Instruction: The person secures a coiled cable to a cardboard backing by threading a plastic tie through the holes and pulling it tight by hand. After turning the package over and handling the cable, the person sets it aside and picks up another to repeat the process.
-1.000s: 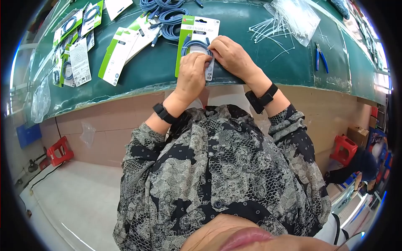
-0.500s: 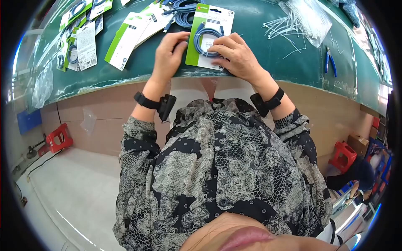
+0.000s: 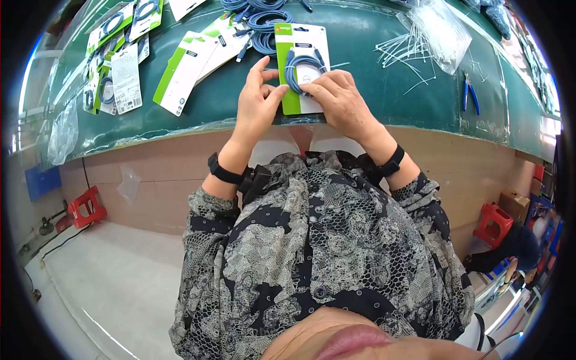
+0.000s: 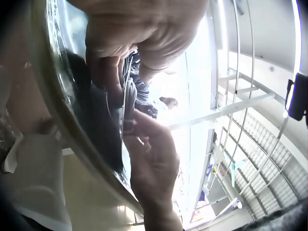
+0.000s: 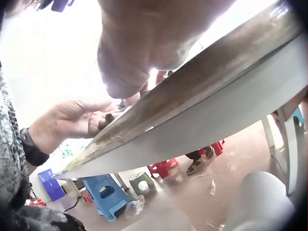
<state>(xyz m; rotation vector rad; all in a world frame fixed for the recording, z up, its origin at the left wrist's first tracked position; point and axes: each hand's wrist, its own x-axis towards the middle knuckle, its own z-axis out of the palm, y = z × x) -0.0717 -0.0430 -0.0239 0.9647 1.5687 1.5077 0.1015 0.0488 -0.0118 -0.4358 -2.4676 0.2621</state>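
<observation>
So the big thing here is the green surface (image 3: 219, 105), with a clear plastic bag (image 3: 453, 45) over on the right side. Then two hands: left hand (image 3: 258, 108) and right hand (image 3: 347, 108), one either side of a single green-and-white card (image 3: 312, 39). The card lies near the front edge, long axis running roughly away from the person.

One blue cable coil (image 3: 293, 77) sits on that card, both plug ends at its far side. It's between the hands, forward and a bit left of the right palm. Right hand is nearer: its grip is narrow, thumb and fingertips pinching the coil's near right part. The left one's grip is wide, index finger up and apart from the thumb, whose tip is at the coil's left side. Can't tell if it actually touches.

Left of that, at least two loose cards (image 3: 185, 72), overlapping. Further left there's a pile of carded cables (image 3: 126, 75), too stacked to count. Past the working card, at least three spare coils (image 3: 264, 24), also overlapping. Smaller stuff: a bunch of white zip ties (image 3: 399, 53), way too tangled to count, and exactly one pair of blue cutters (image 3: 471, 97).
</observation>
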